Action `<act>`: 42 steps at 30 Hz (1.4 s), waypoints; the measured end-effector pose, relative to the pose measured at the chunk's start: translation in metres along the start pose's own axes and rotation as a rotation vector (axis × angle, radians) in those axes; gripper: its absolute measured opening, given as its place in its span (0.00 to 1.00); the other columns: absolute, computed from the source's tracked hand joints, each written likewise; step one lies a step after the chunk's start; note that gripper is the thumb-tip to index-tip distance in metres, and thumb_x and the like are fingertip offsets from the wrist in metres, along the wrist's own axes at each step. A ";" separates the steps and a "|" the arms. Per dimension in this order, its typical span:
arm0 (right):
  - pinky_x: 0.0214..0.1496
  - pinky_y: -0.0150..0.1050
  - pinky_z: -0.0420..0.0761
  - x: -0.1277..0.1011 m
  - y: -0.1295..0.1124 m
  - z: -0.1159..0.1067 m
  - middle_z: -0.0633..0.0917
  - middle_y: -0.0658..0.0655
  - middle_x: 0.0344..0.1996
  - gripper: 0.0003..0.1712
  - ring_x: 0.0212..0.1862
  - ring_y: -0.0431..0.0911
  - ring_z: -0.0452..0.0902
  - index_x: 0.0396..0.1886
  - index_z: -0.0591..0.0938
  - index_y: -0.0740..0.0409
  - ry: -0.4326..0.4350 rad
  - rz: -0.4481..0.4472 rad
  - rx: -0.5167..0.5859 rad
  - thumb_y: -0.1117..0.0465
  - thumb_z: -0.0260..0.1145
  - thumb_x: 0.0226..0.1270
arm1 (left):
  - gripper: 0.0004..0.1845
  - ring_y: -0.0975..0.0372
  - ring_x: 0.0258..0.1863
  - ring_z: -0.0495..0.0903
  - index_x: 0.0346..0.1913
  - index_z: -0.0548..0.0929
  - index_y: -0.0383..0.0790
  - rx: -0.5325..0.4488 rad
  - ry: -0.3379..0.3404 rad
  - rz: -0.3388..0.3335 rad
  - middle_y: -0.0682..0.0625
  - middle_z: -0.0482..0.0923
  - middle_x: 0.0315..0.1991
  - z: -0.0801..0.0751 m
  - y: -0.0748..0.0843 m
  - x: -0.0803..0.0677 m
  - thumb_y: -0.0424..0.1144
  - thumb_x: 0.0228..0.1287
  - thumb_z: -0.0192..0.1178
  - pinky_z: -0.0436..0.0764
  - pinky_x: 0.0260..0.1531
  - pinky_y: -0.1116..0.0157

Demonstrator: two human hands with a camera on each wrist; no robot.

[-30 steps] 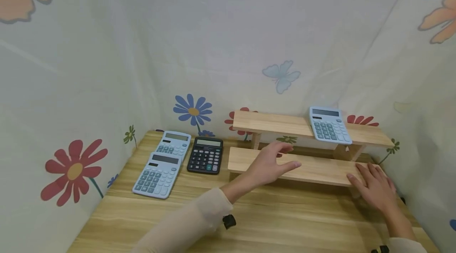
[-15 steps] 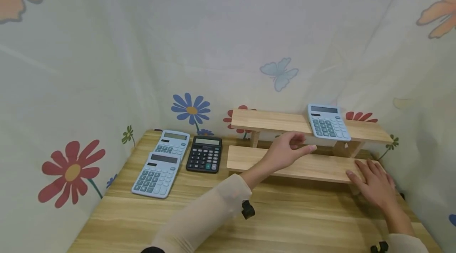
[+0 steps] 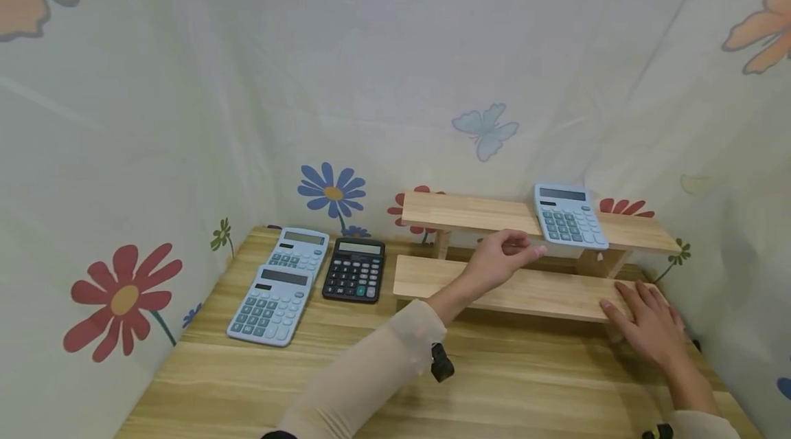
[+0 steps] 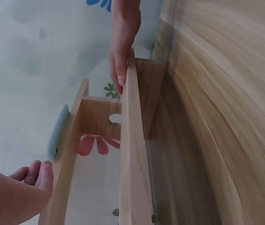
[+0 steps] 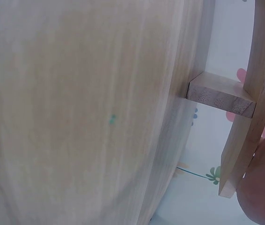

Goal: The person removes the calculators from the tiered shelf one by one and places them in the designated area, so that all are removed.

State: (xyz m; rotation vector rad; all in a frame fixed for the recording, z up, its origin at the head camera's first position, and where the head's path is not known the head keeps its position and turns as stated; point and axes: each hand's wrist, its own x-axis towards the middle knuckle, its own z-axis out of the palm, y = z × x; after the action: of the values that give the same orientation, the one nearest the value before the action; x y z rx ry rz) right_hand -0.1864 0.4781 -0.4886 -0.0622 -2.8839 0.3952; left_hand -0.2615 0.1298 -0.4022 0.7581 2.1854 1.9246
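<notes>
A two-step wooden shelf stands at the table's back right, with an upper shelf and a lower shelf. A light blue calculator lies on the upper shelf's right part. My left hand hovers over the lower shelf. Its fingers are loosely curled and hold nothing, with the tips just left of the calculator's front corner. In the left wrist view these fingers sit close below the calculator's edge. My right hand lies flat on the lower shelf's right end.
Two more light blue calculators and a black calculator lie at the back left of the wooden table. Flower-printed cloth walls the table in on the left, back and right.
My left hand has moved right and up from above the lower shelf toward the calculator on the upper shelf. My right hand has stayed on the lower shelf's end.
</notes>
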 end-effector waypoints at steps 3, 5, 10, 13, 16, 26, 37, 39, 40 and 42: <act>0.67 0.86 0.47 -0.001 -0.001 0.000 0.57 0.83 0.76 0.45 0.77 0.81 0.43 0.78 0.65 0.66 0.000 0.000 0.002 0.34 0.51 0.82 | 0.31 0.71 0.51 0.82 0.67 0.82 0.40 -0.020 0.014 -0.009 0.59 0.85 0.54 0.003 -0.001 0.003 0.56 0.70 0.71 0.84 0.50 0.73; 0.67 0.86 0.46 -0.001 -0.001 -0.001 0.57 0.83 0.76 0.45 0.78 0.80 0.42 0.78 0.64 0.67 0.000 0.001 0.002 0.34 0.51 0.82 | 0.30 0.71 0.50 0.82 0.65 0.83 0.39 -0.032 0.024 -0.014 0.59 0.85 0.52 0.006 0.000 0.005 0.55 0.70 0.71 0.84 0.49 0.73; 0.67 0.86 0.46 -0.001 -0.001 -0.001 0.57 0.83 0.76 0.45 0.78 0.80 0.42 0.78 0.64 0.67 -0.004 0.005 -0.002 0.34 0.51 0.82 | 0.26 0.71 0.49 0.83 0.62 0.85 0.39 -0.068 0.026 -0.023 0.58 0.86 0.49 0.011 0.000 0.007 0.52 0.70 0.72 0.84 0.48 0.74; 0.67 0.86 0.47 -0.001 0.000 0.000 0.57 0.83 0.76 0.45 0.78 0.80 0.42 0.78 0.64 0.67 -0.002 0.003 -0.007 0.34 0.51 0.82 | 0.24 0.70 0.49 0.84 0.61 0.86 0.39 -0.083 0.028 -0.030 0.58 0.87 0.49 0.015 -0.001 0.008 0.51 0.70 0.72 0.84 0.48 0.74; 0.67 0.85 0.48 0.000 0.000 0.001 0.58 0.82 0.76 0.45 0.78 0.80 0.43 0.78 0.65 0.66 0.001 0.000 -0.008 0.34 0.51 0.82 | 0.25 0.70 0.49 0.83 0.61 0.86 0.40 -0.077 0.039 -0.044 0.58 0.87 0.50 0.020 -0.002 0.010 0.52 0.70 0.72 0.84 0.49 0.73; 0.66 0.86 0.49 -0.001 0.000 -0.001 0.58 0.83 0.75 0.45 0.77 0.81 0.43 0.78 0.65 0.67 0.000 0.000 -0.008 0.34 0.51 0.82 | 0.22 0.69 0.48 0.83 0.57 0.88 0.44 -0.096 0.040 -0.142 0.60 0.87 0.47 0.036 -0.004 0.017 0.56 0.70 0.71 0.84 0.50 0.69; 0.66 0.85 0.48 -0.001 0.001 0.000 0.58 0.82 0.76 0.45 0.78 0.80 0.42 0.78 0.65 0.66 0.000 0.003 -0.001 0.34 0.51 0.82 | 0.20 0.58 0.43 0.89 0.56 0.87 0.34 -0.193 0.120 -0.211 0.50 0.90 0.39 0.056 -0.003 0.030 0.46 0.73 0.70 0.89 0.47 0.62; 0.66 0.85 0.48 -0.001 0.002 0.001 0.58 0.82 0.76 0.45 0.78 0.80 0.42 0.78 0.65 0.66 0.000 0.004 -0.002 0.34 0.51 0.82 | 0.19 0.55 0.44 0.90 0.56 0.86 0.32 -0.259 0.136 -0.219 0.47 0.90 0.40 0.059 -0.004 0.031 0.43 0.73 0.70 0.90 0.48 0.61; 0.66 0.86 0.49 -0.001 0.002 0.001 0.58 0.82 0.76 0.45 0.78 0.80 0.42 0.78 0.65 0.66 0.001 0.004 -0.003 0.34 0.51 0.82 | 0.18 0.55 0.44 0.90 0.56 0.86 0.31 -0.288 0.143 -0.220 0.46 0.90 0.41 0.060 -0.005 0.032 0.42 0.74 0.69 0.90 0.48 0.61; 0.66 0.86 0.49 -0.001 0.002 0.001 0.57 0.82 0.76 0.45 0.78 0.80 0.42 0.78 0.65 0.66 0.002 0.005 -0.003 0.34 0.51 0.82 | 0.17 0.54 0.44 0.90 0.56 0.86 0.29 -0.348 0.161 -0.213 0.43 0.90 0.42 0.063 -0.007 0.033 0.38 0.74 0.68 0.90 0.48 0.61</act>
State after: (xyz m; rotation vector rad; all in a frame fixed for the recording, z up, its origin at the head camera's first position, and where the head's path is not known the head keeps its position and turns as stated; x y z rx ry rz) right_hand -0.1859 0.4795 -0.4903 -0.0703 -2.8825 0.3910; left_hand -0.2662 0.2003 -0.4128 0.3115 1.8405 2.2269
